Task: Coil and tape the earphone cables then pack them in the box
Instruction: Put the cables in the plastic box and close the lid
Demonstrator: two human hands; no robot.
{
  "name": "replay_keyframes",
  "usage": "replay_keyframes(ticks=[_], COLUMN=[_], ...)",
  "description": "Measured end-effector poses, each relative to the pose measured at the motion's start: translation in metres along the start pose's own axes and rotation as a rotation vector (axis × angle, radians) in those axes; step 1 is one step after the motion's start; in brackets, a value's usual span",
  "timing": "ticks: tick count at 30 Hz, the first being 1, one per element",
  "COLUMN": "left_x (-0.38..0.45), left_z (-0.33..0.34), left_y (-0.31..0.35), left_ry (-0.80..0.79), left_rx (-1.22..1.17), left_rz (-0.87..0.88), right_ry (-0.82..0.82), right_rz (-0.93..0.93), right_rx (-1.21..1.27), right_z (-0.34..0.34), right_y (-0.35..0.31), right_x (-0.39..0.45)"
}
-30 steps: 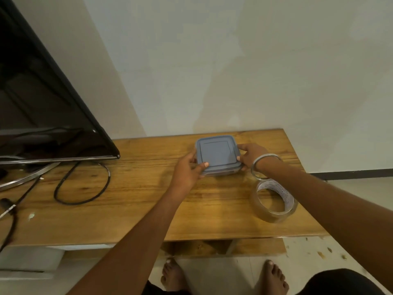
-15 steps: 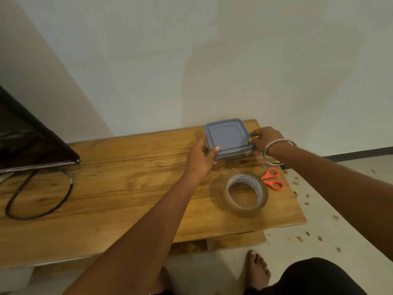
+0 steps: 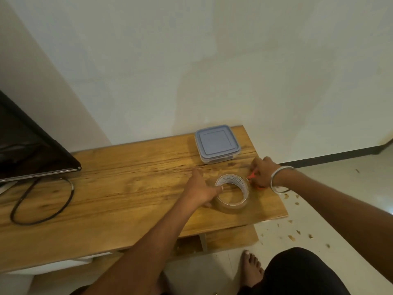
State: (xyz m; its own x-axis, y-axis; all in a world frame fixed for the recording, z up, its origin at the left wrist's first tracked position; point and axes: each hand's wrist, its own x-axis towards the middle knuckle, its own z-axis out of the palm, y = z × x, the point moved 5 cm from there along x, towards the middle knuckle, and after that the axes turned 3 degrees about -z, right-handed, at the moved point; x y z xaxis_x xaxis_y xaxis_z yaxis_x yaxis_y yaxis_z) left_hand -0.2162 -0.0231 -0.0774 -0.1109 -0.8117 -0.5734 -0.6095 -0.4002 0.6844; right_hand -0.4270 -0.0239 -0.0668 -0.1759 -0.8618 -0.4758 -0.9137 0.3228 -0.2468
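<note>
The box (image 3: 217,143) sits at the far right of the table (image 3: 119,188), near the wall: a squarish clear plastic tub w/ rounded corners and a matte blue-grey lid, which is on and has a raised square panel in the middle. Neither hand touches it.

The left hand (image 3: 201,189) lies just beside the tape (image 3: 231,193), fingers relaxed, one fingertip reaching over the near-left rim of the roll, thumb spread away toward the box. It grips nothing. The tape is a wide ring of glossy clear-brown film lying flat, w/ a white printed inner core.

The right hand (image 3: 262,172) rests on the tabletop just right of the tape, fingers curled down over the scissors (image 3: 256,181) (only bits of orange-red plastic handle show beneath the palm, so the blades can't be made out). A smooth metal bangle (image 3: 280,179) circles that wrist.

The table is a varnished wood slab w/ strong dark grain streaks running lengthwise, and a lower shelf shows under its right end. At the left, a flat black TV (image 3: 32,150) w/ a thin silvery bottom edge stands on it, and a black cable (image 3: 42,201) loops in a loose oval on the wood in front. Pale crumbs or flakes (image 3: 295,237) litter the glossy floor at right. One bare foot (image 3: 252,266) shows below the table edge.
</note>
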Motion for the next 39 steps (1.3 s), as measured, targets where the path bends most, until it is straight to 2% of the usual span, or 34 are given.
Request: replay_keyframes(ticks=[6, 13, 17, 21, 24, 28, 32, 34, 37, 39], left_x=[-0.014, -0.024, -0.032, -0.034, -0.036, -0.036, -0.031, -0.025, -0.015, -0.014], left_z=[-0.025, -0.091, -0.105, -0.091, -0.072, -0.043, -0.018, -0.006, 0.010, 0.018], left_y=[-0.003, -0.027, -0.030, -0.020, -0.005, 0.014, 0.022, 0.020, 0.005, -0.004], left_ry=[0.102, 0.244, 0.278, 0.263, 0.243, 0.194, 0.225, 0.267, 0.311, 0.307], left_rx=[0.043, 0.000, -0.050, -0.070, -0.079, -0.148, -0.177, -0.061, 0.359, 0.492], left_rz=[0.016, -0.001, 0.003, 0.057, 0.107, 0.135, 0.188, 0.248, 0.309, 0.370], right_ry=[0.062, 0.112, 0.119, 0.273, 0.254, 0.205, 0.231, 0.270, 0.305, 0.308], right_rz=[-0.056, -0.150, -0.171, -0.239, -0.254, -0.269, -0.263, -0.222, -0.147, -0.121], right_rx=[-0.066, 0.028, 0.023, 0.173, 0.371, 0.263, 0.207, 0.209, 0.245, 0.238], right_z=[0.014, 0.034, 0.039, 0.016, -0.001, -0.010, -0.021, -0.026, -0.031, -0.032], right_y=[-0.028, -0.083, -0.105, -0.105, -0.098, -0.080, -0.053, -0.035, -0.011, 0.000], right_x=[-0.010, -0.004, -0.007, -0.017, -0.029, -0.036, -0.041, -0.041, -0.039, -0.037])
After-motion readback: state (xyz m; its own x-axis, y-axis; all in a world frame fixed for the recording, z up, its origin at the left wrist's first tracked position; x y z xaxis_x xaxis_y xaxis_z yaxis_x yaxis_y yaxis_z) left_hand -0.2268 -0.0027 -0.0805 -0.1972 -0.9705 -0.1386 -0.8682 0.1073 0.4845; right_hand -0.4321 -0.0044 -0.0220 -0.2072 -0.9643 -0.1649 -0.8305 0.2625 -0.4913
